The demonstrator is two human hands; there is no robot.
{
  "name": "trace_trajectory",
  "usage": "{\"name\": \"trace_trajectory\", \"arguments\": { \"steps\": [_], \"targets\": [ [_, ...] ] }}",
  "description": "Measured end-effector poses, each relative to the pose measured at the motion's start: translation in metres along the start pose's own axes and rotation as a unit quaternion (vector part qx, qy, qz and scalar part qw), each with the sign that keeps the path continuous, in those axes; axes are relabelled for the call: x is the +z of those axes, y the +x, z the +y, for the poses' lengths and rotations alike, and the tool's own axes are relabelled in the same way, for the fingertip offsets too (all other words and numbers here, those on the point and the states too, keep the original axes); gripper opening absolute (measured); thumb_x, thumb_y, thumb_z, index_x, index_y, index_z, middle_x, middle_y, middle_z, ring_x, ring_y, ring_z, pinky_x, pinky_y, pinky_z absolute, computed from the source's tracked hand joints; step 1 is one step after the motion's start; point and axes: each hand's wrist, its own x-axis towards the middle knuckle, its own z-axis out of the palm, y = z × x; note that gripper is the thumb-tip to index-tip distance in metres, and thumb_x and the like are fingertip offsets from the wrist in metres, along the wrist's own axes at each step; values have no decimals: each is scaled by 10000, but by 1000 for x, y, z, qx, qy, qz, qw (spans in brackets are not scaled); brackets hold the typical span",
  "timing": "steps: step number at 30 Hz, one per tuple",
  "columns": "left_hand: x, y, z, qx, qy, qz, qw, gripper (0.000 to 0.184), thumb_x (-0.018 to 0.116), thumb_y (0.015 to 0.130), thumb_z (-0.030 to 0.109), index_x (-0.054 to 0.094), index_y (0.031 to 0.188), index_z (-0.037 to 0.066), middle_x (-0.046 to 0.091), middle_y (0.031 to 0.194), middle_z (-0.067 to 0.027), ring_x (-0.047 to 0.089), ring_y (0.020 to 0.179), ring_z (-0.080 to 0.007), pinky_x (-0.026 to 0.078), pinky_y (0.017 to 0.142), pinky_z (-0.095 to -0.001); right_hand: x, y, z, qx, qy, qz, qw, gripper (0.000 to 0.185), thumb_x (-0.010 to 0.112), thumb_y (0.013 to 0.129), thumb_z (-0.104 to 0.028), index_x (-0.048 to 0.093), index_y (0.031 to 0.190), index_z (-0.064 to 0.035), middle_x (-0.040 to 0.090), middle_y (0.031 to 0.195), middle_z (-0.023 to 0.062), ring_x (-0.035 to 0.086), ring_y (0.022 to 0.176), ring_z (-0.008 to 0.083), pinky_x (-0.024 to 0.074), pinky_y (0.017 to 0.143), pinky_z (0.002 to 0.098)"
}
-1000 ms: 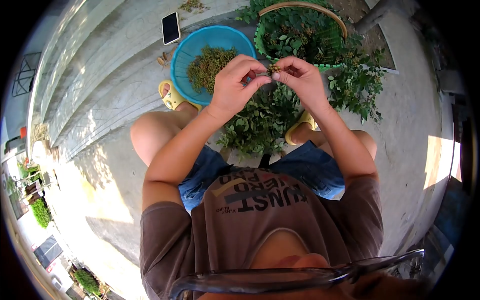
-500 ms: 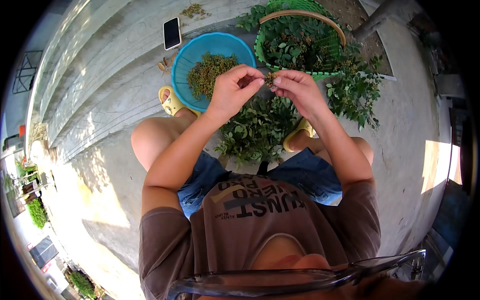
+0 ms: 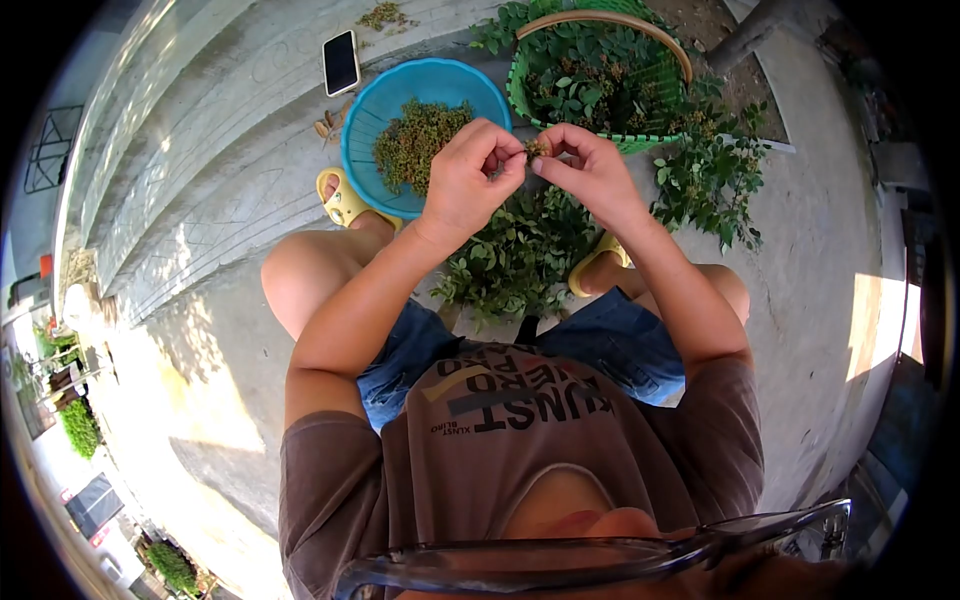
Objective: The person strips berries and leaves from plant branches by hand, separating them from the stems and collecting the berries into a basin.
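A small berry sprig [image 3: 535, 150], greenish brown, is held between my two hands. My left hand [image 3: 472, 172] pinches at its left end, thumb against forefinger. From the other side my right hand [image 3: 590, 178] grips the cluster with thumb and fingers. Below and left of them stands a blue plastic basin [image 3: 365, 125] holding a heap of similar berry clusters [image 3: 415, 140]. A green woven basket [image 3: 655, 65] with a curved handle, full of leafy berry branches [image 3: 590, 90], is beyond my right hand. Leafy cuttings [image 3: 520, 255] lie on the ground between my feet.
A phone [image 3: 341, 63] lies on the concrete step left of the basin, near scattered berry bits [image 3: 384, 16] and dry leaves [image 3: 328, 125]. Leafy branches [image 3: 712, 170] spill out right of the basket. My feet wear yellow clogs [image 3: 345, 203].
My fingers have shifted slightly around the sprig, with the right fingers curling higher. Less of the cluster shows now. The basin and basket stay in place.
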Motion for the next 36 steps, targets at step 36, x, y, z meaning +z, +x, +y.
{"name": "trace_trajectory", "arguments": {
  "steps": [36],
  "targets": [
    [-11, 2, -14, -339, -427, -113, 831, 62, 596, 867, 47, 594, 908, 2, 519, 733, 1, 445, 645, -78, 396, 586, -234, 5, 5, 10, 31, 157, -15, 987, 56, 614, 805, -34, 636, 853, -15, 611, 778, 2, 580, 719, 78, 473, 678, 224]
  ]
}}
